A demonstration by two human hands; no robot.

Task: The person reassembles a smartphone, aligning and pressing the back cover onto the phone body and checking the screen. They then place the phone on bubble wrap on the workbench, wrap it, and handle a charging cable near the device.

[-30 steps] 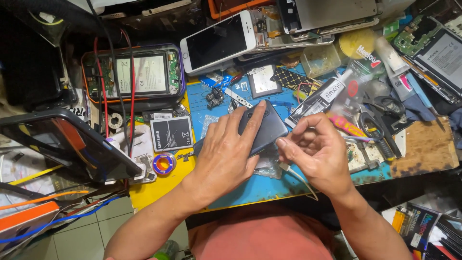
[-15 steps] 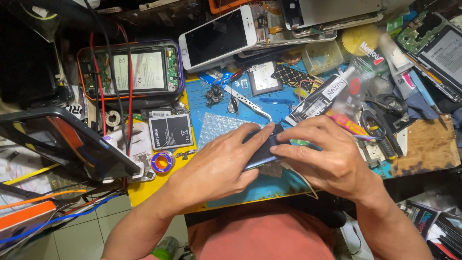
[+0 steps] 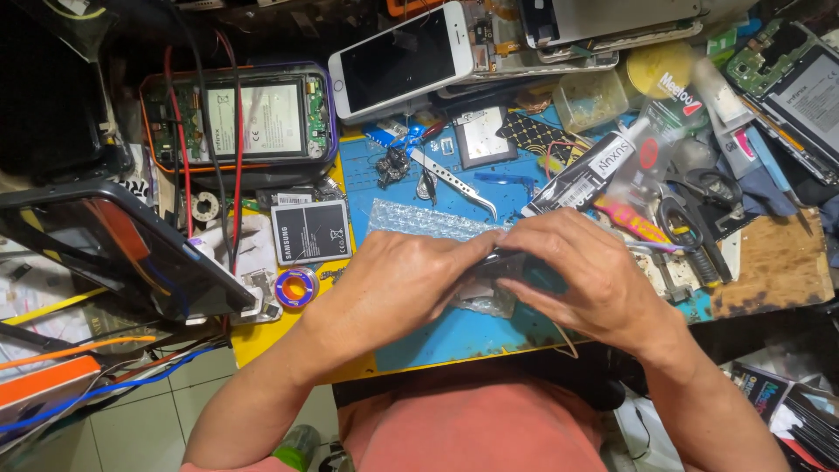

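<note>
Both hands closed in since 1 s ago: left hand (image 3: 398, 280) & right hand (image 3: 585, 275) now grip the dark phone (image 3: 516, 262) from both sides, over bubble wrap (image 3: 419, 218) on blue mat (image 3: 454, 328). Tweezers (image 3: 454, 179) lie behind.

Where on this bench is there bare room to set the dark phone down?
Bare blue mat shows along the near edge, below both hands, the left hand and right hand, which grip the dark phone. A smaller patch lies around the silver tweezers. The right side, by the black scissors, is crowded.
</note>
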